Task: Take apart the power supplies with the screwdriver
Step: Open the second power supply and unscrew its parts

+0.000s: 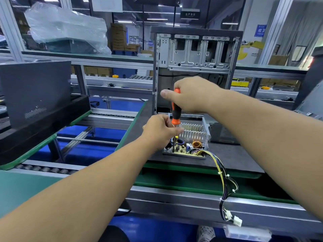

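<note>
An opened power supply (194, 137) sits on a dark mat, its circuit board, copper coil and finned heat sink exposed. An orange and black screwdriver (175, 112) stands upright over the board's left end, its shaft reaching down to the board. My right hand (190, 95) grips the handle's top. My left hand (161, 131) pinches the shaft just below the handle. A bundle of yellow and black wires (222, 179) runs from the board over the table's front edge to white connectors.
An empty computer case (195, 55) stands upright right behind the power supply. A second grey metal box (222, 133) lies to the right. A black case (35, 91) sits on a tray at the left, on a roller conveyor.
</note>
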`<state>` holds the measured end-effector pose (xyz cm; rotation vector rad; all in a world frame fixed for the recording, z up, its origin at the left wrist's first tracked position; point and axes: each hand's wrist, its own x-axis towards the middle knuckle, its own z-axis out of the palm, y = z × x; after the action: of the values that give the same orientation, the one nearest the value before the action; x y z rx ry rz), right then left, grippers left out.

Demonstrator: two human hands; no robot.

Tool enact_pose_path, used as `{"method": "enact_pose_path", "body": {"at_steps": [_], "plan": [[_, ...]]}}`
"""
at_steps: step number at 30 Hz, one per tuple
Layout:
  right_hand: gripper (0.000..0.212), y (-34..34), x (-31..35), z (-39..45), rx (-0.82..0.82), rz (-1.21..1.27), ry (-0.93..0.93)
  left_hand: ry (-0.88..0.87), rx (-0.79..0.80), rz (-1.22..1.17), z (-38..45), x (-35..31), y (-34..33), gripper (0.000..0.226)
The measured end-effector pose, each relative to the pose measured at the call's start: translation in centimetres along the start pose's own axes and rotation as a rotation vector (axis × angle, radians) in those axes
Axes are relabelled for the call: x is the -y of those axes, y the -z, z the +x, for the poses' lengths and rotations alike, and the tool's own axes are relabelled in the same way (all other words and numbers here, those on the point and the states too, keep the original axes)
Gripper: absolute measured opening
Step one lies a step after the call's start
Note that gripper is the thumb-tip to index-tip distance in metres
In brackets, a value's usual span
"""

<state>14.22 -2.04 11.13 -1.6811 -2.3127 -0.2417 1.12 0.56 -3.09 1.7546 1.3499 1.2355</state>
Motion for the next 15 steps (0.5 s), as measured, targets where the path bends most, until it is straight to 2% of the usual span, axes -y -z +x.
{"method": "enact_pose_path", "body": {"at_steps": [2, 4, 5, 7, 10, 13, 15], "plan": [[0.034, 0.6, 0.4, 0.4, 0.074, -0.112, 0.035, -0.05, 0.02, 0.029, -0.3, -0.1, 0.1, 0.038], [0.014, 1.5, 0.5, 0.4, 0.242, -0.004, 0.087, -0.106, 0.069, -0.003, -0.6, -0.1, 0.5, 0.027], [0.017, 1.8, 0.5, 0.3, 0.29, 0.096, 0.104, -0.114, 0.098, -0.023, -0.6, 0.0, 0.7, 0.024], [0.024, 2.0, 0.6, 0.1, 0.296, 0.219, 0.128, -0.082, 0.129, -0.015, -0.5, 0.0, 1.0, 0.018], [0.012, 1.3, 1.1, 0.4, 0.262, 0.206, 0.113, -0.029, 0.098, 0.025, -0.3, -0.2, 0.9, 0.032], [0.043, 0.9, 1.0, 1.0, 0.13, -0.101, 0.102, -0.015, 0.077, 0.066, -0.3, -0.8, 0.7, 0.048], [0.048, 0.9, 0.8, 1.2, 0.09, -0.164, 0.094, -0.051, 0.106, 0.09, -0.4, -1.0, 0.7, 0.042]]}}
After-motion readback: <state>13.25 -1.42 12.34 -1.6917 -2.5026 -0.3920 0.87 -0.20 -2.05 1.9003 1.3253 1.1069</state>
